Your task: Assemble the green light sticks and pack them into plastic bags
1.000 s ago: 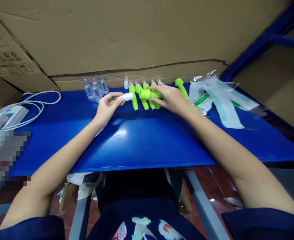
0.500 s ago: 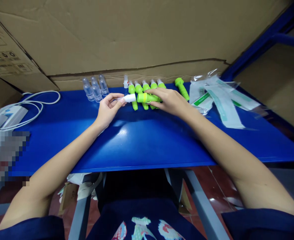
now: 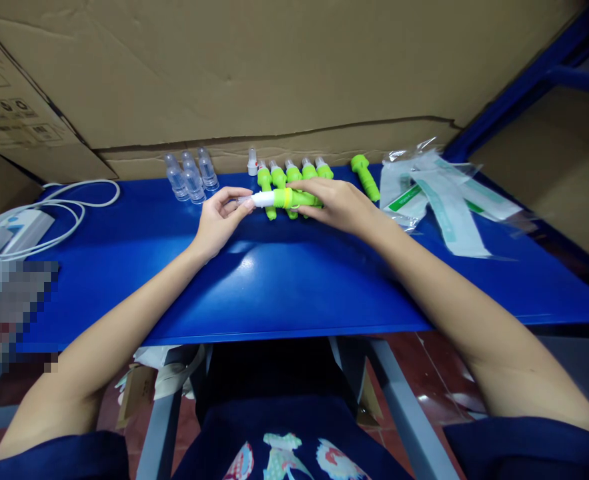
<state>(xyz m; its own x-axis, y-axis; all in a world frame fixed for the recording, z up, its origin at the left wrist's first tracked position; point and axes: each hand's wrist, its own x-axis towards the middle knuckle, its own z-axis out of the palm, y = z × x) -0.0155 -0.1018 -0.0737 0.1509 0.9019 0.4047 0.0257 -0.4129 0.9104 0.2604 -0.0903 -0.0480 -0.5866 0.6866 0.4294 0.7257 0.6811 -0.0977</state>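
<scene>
Left hand (image 3: pixel 219 217) pinches a white cap (image 3: pixel 261 199) between thumb and fingertips. The cap touches the end of a green tube (image 3: pixel 294 197), which the right hand (image 3: pixel 337 203) grips just above the blue worktop (image 3: pixel 274 280). More green tubes (image 3: pixel 278 177) lie just behind both hands, and clear vials (image 3: pixel 189 177) stand beyond the left.

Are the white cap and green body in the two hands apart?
No: the white cap in the left hand meets the green body held by the right hand, end to end with no visible gap.

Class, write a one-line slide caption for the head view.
Left hand holds a white cap against the green tube in the right hand, above a blue table.
</scene>
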